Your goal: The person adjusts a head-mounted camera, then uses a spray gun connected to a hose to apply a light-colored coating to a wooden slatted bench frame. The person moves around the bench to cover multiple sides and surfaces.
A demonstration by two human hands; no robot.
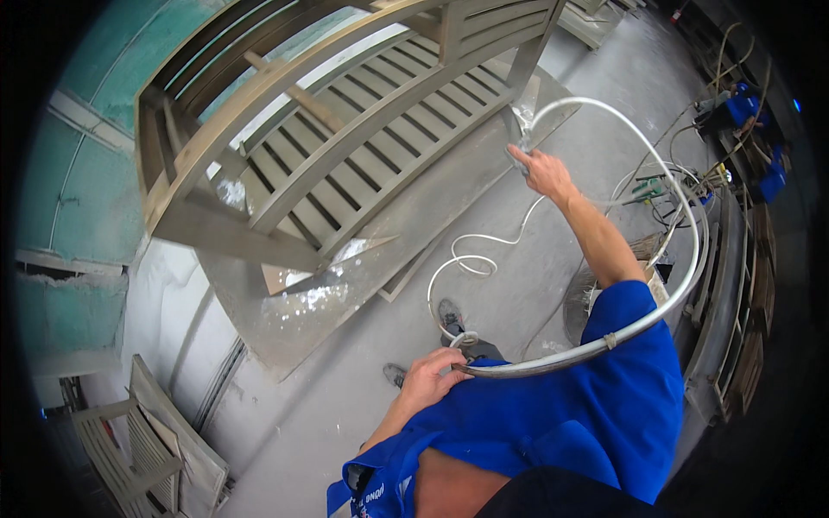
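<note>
My right hand point(550, 174) reaches forward, closed around the handle of a spray gun point(519, 131) with one finger stretched along it. A white hose point(643, 131) leaves the gun and loops round over my right arm. Low in front of my body, my left hand point(429, 377) is closed on the dark-sleeved end part of the hose loop point(496, 372). Beyond the gun stands a slatted wooden bench point(345, 168) with a brownish-grey coat, tilted in view. Its near edge is close to the gun's front; I cannot tell whether spray is coming out.
The bench rests on a flat board point(259, 324) spotted with white. Thin white hose point(473, 259) coils across the grey floor point(319, 432). A bucket point(580, 306) stands by my right arm. Slatted wooden parts point(129, 449) lean at the lower left; planks point(734, 302) line the right.
</note>
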